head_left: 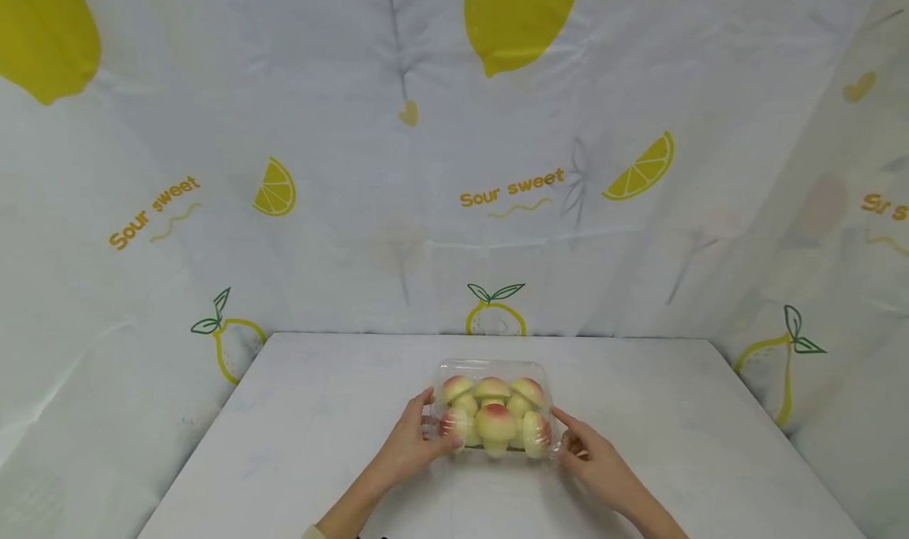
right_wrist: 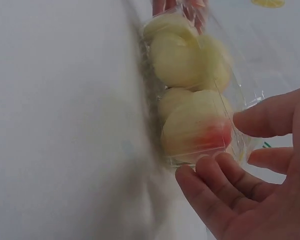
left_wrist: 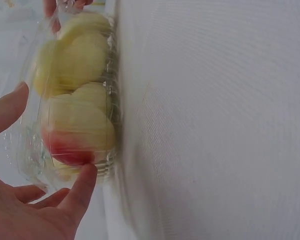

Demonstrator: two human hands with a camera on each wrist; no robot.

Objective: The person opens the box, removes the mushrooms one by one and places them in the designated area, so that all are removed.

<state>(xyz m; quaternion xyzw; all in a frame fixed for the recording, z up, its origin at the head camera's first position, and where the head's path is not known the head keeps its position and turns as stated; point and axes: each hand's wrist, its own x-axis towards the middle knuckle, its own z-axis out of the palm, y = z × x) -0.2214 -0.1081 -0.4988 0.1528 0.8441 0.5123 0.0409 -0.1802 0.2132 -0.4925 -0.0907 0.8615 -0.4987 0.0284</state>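
A clear plastic clamshell box (head_left: 493, 368) is at the middle of the white table, its lid down over several mushroom-shaped pieces (head_left: 495, 422). These are pale yellow-green with pinkish-red caps. My left hand (head_left: 412, 444) grips the box's left side, thumb at the near corner and fingers along the side. On the opposite side, my right hand (head_left: 595, 458) holds the box between thumb and fingers. Both wrist views show fingertips (left_wrist: 87, 172) against the clear wall, low by the box's base. Whether the base fully touches the table cannot be told.
The white table (head_left: 298, 413) extends to both sides and behind the box. A white curtain (head_left: 341, 271) printed with lemons and "Sour sweet" lettering hangs behind the table and along its sides.
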